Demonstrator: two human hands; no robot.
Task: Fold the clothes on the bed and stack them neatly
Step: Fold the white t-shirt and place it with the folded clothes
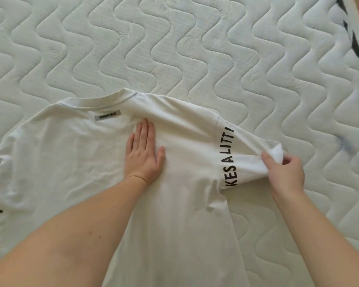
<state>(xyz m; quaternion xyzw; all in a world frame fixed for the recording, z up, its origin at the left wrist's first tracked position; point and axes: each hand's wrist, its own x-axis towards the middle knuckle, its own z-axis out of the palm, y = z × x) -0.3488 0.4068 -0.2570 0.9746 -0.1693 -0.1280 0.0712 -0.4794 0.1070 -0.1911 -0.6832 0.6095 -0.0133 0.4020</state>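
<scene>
A white T-shirt (75, 154) lies spread on the bed with its collar away from me and a grey label under the neckline. Black lettering runs down both sleeves. My left hand (144, 152) presses flat on the shirt just right of the label, fingers straight. My right hand (286, 170) pinches the hem of the right sleeve (247, 150) and holds it lifted a little off the mattress. The shirt's lower part runs out of view at the bottom edge.
The quilted white mattress (174, 48) with wavy stitching extends beyond the shirt on the far side and to the right. Its right edge, with dark trim (356, 46), shows at the upper right corner, beside a strip of brown floor.
</scene>
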